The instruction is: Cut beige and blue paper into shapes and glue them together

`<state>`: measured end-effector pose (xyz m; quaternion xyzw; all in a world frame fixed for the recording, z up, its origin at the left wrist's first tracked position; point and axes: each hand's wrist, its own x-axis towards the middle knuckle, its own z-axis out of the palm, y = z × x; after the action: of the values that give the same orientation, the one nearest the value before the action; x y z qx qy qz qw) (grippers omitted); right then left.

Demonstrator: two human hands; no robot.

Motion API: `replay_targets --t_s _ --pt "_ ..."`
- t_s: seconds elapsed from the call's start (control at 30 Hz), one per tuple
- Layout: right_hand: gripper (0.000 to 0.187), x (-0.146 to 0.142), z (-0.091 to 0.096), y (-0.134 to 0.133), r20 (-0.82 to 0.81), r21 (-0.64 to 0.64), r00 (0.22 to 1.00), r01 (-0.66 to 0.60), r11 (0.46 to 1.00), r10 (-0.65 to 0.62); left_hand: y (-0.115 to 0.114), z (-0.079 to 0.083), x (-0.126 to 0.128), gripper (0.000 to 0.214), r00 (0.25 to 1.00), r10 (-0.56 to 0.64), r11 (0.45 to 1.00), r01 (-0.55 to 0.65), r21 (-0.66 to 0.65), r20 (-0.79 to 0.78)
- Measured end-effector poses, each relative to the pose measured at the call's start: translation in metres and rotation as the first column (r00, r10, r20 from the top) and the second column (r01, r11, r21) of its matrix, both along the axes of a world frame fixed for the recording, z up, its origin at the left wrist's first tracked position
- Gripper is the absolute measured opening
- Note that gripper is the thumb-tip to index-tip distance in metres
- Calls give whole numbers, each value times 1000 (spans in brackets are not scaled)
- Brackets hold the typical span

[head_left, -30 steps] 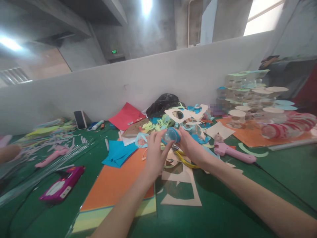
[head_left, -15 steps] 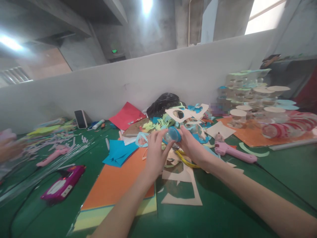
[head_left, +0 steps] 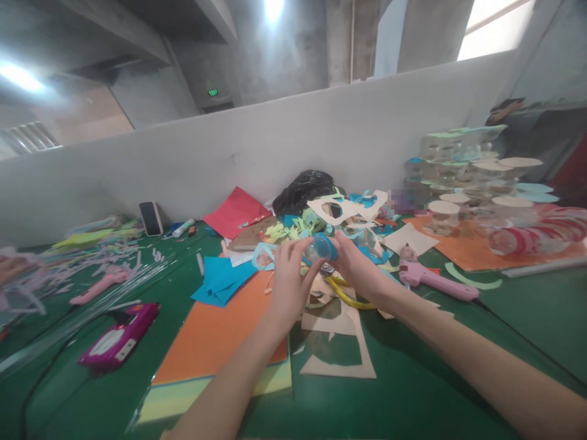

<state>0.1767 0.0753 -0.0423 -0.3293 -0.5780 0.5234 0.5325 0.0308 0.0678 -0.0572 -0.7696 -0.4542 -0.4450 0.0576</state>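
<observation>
In front of me a small clear plastic cup with blue paper on it is held between both hands, lifted above the paper scraps. My left hand closes its fingers and thumb around the cup's left side. From the right, my right hand grips the blue end; some of its fingers are hidden. Just beneath the hands lie scissors with yellow handles, partly covered by my right hand. Cut-out cream paper rests on the green table below. Blue paper sheets lie left of my left hand.
Orange sheets lie at front left, near a magenta device. Pink glue guns with cords lie on both sides. Cups with paper discs are stacked at right. Another person's hand is at far left. A black bag sits behind.
Both my hands stay on the cup, which appears turned slightly, with more blue showing. The other person's hand at far left has shifted, with pale strips now visible below it.
</observation>
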Motion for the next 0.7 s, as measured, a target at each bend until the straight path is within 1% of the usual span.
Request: replay_targets --t_s 0.07,0.13,0.2,0.3,0.4,0.47,0.57,0.63,0.7 --pt "57 4 -2 4 -53 -74 995 -89 993 85 0 0 0 33 1000 1 1000 -1 -8 -1" --pt "58 9 -3 9 -87 -152 992 -102 983 89 0 0 0 34 1000 3 1000 -3 -14 -7" --pt "62 15 -5 15 -80 -215 996 -42 976 25 1 0 -1 35 1000 18 1000 -18 0 -12" --pt "69 22 -6 23 -69 -255 993 75 964 -95 3 1 -3 36 998 56 998 -56 26 -10" --pt "69 25 -3 28 -84 -266 980 150 952 -178 5 6 -7 38 999 52 998 -52 -19 5" --pt "68 28 2 30 -90 -271 976 168 948 -199 5 12 -10 36 1000 18 997 -17 -70 16" --pt "66 33 11 30 -90 -284 967 205 937 -239 0 27 -12 30 996 -92 975 92 -200 9" --pt "64 37 17 30 -91 -295 957 237 926 -274 -10 39 -12 27 985 -170 932 152 -330 -27" --pt "61 41 20 29 -97 -287 948 264 921 -302 -26 50 -10 28 971 -223 867 154 -474 -91"
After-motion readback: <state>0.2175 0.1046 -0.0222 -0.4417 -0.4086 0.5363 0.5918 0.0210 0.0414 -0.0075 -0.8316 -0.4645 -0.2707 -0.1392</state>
